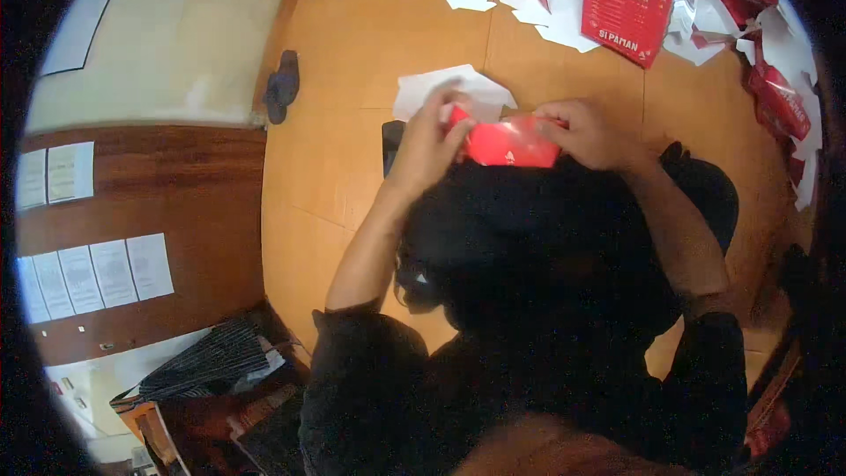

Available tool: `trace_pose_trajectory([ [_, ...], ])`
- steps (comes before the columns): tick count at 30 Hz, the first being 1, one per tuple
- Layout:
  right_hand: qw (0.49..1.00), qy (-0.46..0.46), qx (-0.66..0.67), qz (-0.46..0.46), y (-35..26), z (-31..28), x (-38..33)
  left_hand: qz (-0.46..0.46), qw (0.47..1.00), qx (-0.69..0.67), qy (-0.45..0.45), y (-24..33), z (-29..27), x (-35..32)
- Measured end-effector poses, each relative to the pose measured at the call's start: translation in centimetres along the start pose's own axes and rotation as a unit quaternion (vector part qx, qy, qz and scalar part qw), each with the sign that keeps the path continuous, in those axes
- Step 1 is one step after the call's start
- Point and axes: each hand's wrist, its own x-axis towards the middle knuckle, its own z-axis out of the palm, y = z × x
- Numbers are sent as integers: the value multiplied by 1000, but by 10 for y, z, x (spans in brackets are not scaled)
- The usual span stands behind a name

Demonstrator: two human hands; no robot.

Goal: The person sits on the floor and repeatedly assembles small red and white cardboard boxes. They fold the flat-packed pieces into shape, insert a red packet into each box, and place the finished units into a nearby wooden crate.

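Observation:
A glossy red card piece [511, 145], partly folded, is held up in front of my dark clothing. My left hand [434, 137] pinches its left end, thumb on the near side. At the other end my right hand [583, 134] grips the upper right corner, its fingers closed on the card. Just beyond the hands a white cut card sheet [480, 88] with angled edges lies on the floor, partly hidden by my left hand. Close to my left wrist is a dark flat object [390, 146], mostly covered.
At the far right lies a stack of red printed card blanks [621, 4], surrounded by loose red and white card pieces [780, 101]. Dark slippers [282, 88] rest by the left wall. Paper sheets [106, 273] hang on a brown wooden panel [203, 211]. The floor [344, 62] is orange-brown.

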Motion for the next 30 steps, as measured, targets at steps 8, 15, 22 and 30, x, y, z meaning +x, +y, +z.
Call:
trace_pose_trajectory([
  [8, 999, 1, -31, 26, 15, 6, 9, -76, 996, -13, 54, 7, 29, -19],
  [15, 993, 58, -73, -70, 23, 12, 10, 78, 984, 27, 156, -7, 59, -8],
  [22, 996, 54, -40, -58, 22, 3, 10, 43, 990, 15, 136, -1, 69, 5],
  [30, 998, 46, -38, -34, 28, -3, 8, 31, 990, -112, 85, 4, 82, 3],
])
